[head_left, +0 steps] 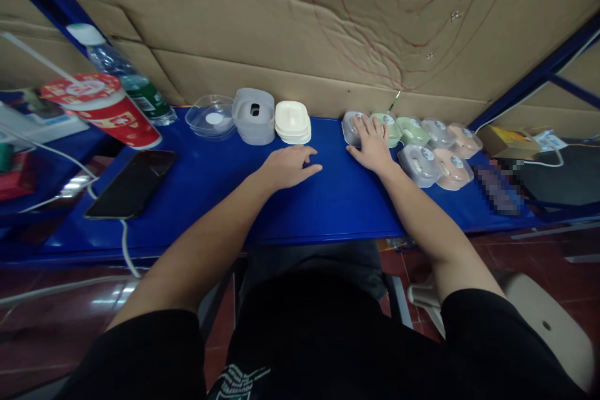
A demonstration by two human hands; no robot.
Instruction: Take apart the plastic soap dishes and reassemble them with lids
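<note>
My right hand [374, 142] rests with spread fingers on a grey lidded container [350, 127], the leftmost of a group; its fingertips also reach toward a green container [388, 127]. My left hand [290, 167] is over the blue table, fingers apart and holding nothing. Just beyond it stands a stack of cream square lids [292, 120]. Left of that are stacked translucent grey pieces [254, 117] with an oval slot, then clear plastic trays [212, 119]. To the right sit another green container [412, 132], several grey ones and peach ones [452, 169].
On the left stand a red-and-white paper cup [122, 115] with a straw and a green-labelled bottle [145, 97]. A dark phone [132, 184] lies nearby beside a white cable. Cardboard [244, 25] backs the blue table [328, 219]. A beige stool [544, 319] is at lower right.
</note>
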